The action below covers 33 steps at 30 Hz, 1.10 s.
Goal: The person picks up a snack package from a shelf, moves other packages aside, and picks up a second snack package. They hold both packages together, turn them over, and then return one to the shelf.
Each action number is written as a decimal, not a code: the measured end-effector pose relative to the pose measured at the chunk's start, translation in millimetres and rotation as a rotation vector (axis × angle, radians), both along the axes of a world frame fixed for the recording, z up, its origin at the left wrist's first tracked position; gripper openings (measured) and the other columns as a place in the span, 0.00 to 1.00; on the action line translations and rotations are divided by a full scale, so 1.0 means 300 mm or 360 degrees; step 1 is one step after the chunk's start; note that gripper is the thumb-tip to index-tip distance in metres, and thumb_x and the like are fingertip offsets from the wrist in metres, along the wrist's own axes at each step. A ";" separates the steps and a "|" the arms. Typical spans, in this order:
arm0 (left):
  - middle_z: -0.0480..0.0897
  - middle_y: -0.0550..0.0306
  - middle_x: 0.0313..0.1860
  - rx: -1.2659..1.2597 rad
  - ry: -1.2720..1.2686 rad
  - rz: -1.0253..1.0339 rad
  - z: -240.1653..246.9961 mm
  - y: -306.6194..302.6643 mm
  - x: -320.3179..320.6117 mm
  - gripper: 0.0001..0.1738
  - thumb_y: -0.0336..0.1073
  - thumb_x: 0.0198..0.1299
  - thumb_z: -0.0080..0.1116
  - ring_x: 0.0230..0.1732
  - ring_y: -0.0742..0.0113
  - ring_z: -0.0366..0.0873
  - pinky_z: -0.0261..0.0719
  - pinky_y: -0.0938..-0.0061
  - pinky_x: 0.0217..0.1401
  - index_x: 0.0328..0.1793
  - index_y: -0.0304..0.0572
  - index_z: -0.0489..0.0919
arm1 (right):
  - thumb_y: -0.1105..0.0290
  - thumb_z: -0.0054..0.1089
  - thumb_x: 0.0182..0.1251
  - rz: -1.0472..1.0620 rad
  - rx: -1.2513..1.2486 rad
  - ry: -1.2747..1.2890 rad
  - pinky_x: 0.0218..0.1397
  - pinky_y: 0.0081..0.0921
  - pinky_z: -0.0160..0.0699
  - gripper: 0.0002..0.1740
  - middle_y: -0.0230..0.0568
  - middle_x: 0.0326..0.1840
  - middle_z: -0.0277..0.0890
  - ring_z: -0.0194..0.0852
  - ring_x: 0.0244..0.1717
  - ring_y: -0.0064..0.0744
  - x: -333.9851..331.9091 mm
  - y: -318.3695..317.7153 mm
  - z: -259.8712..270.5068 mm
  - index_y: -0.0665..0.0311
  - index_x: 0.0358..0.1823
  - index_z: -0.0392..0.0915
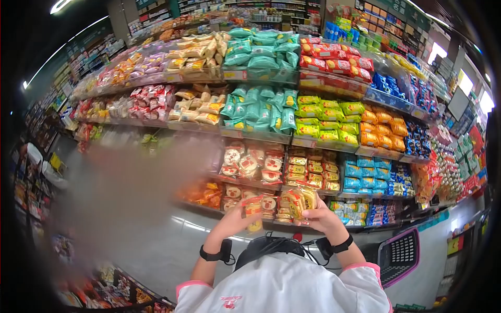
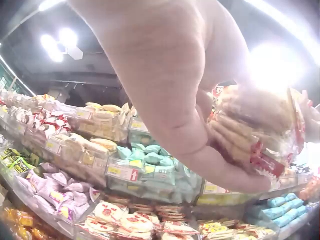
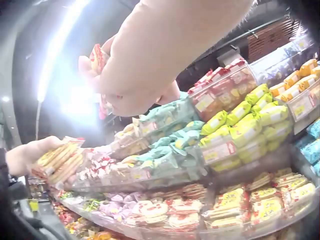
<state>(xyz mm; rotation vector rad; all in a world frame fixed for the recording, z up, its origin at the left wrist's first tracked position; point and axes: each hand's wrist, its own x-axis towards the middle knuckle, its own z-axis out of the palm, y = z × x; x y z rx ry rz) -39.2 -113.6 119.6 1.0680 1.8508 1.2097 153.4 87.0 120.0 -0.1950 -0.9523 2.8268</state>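
In the head view the left hand (image 1: pixel 236 220) grips a clear packet of flat biscuits (image 1: pixel 253 206) with red print. The left wrist view shows its thumb and fingers around this packet (image 2: pixel 252 132), and the right wrist view shows the stacked biscuits (image 3: pixel 62 161) side-on. To its right, the right hand (image 1: pixel 324 219) holds a yellowish wrapped packet (image 1: pixel 301 202). Close up in the right wrist view, that hand (image 3: pixel 137 70) hides most of its packet (image 3: pixel 97 59); a red edge shows. Both hands are raised in front of the lower shelves, apart from each other.
Tiered shelves hold teal bags (image 1: pixel 261 107), lime packets (image 1: pixel 327 121), orange packets (image 1: pixel 383 128), round biscuit packs (image 1: pixel 248 163) and blue packs (image 1: pixel 366 172). A purple-rimmed basket (image 1: pixel 399 258) is at the lower right. A large blur (image 1: pixel 120 203) covers the left side.
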 end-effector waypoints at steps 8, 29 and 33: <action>0.78 0.46 0.53 0.0127 -0.0250 0.0130 -0.068 -0.044 0.030 0.32 0.46 0.60 0.61 0.55 0.59 0.75 0.70 0.69 0.60 0.63 0.33 0.68 | 0.87 0.58 0.58 -0.0092 0.0306 -0.0154 0.43 0.36 0.83 0.43 0.48 0.55 0.66 0.77 0.43 0.39 -0.086 -0.147 0.097 0.44 0.66 0.43; 0.75 0.54 0.57 0.0563 -0.0220 0.0121 -0.054 -0.011 0.064 0.26 0.40 0.65 0.55 0.58 0.69 0.70 0.67 0.71 0.62 0.64 0.32 0.66 | 0.85 0.64 0.54 -0.0451 0.1098 -0.0193 0.43 0.29 0.85 0.38 0.49 0.56 0.64 0.74 0.51 0.35 -0.168 -0.262 0.022 0.59 0.57 0.46; 0.77 0.55 0.54 0.0565 -0.0166 0.0142 -0.026 -0.019 0.053 0.24 0.37 0.61 0.60 0.55 0.71 0.72 0.71 0.72 0.59 0.60 0.33 0.70 | 0.79 0.70 0.52 -0.0692 0.1583 -0.0144 0.50 0.29 0.81 0.37 0.48 0.57 0.65 0.72 0.54 0.34 -0.176 -0.275 -0.007 0.62 0.56 0.51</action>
